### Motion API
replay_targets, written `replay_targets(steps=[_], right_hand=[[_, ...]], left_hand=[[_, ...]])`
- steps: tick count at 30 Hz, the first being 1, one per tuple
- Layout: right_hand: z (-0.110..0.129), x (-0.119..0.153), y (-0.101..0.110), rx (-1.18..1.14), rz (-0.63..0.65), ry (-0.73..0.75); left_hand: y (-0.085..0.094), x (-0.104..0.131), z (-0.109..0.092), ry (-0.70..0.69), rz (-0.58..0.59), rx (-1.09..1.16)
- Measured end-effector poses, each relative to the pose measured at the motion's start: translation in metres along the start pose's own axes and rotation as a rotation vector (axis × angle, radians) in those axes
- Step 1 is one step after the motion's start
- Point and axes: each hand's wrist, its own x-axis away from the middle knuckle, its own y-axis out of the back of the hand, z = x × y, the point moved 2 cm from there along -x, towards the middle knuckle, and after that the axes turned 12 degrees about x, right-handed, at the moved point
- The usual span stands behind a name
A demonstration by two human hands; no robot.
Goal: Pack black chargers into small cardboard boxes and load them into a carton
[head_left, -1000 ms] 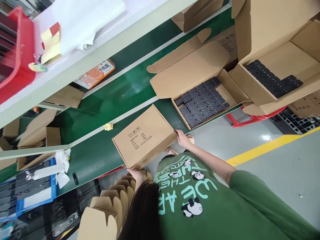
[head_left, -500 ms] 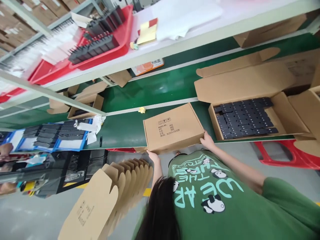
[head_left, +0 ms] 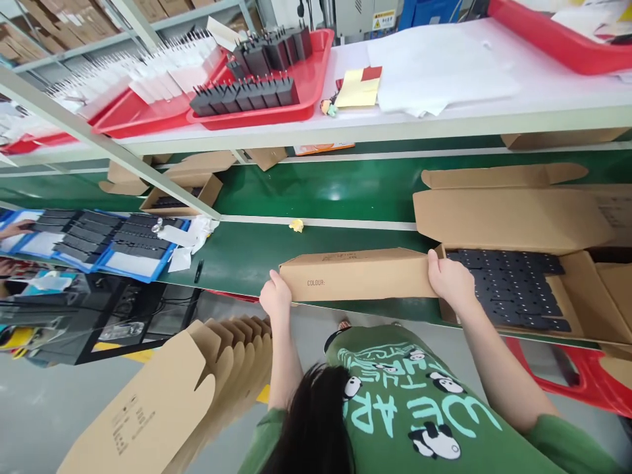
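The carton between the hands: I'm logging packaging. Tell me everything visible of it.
The carton is brown, looks like cardboard and appears shut. A long side printed "COLOUR:" faces the camera; the upper face is foreshortened, its print unreadable. The left hand holds one end, the right hand the other. It shows over the green bench, by its front edge; contact unclear.

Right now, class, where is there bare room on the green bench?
Free: the bench between white tissue and the held carton, and behind the carton, between yellow scrap and open box. Crowded: left, with blue trays; right, under that box.
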Motion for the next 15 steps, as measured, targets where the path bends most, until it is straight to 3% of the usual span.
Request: replay_targets(steps=[4, 8, 12, 15], right_hand=[[0.01, -0.024, -0.006, -0.052, -0.131, -0.098], [0.016, -0.041, -0.013, -0.107, -0.176, -0.166], [0.013, -0.041, -0.019, -0.314, -0.096, -0.116], [0.0, -0.029, -0.023, -0.486, 0.043, -0.105]], left_hand=[[-0.015, -0.013, -0.027, 0.028, -0.003, 0.087], [-0.026, -0.023, -0.04, 0.039, 0.01, 0.139], [-0.021, -0.028, -0.038, 0.112, 0.094, 0.172], [-0.006, -0.028, -0.018, 0.278, 0.323, 0.304]])
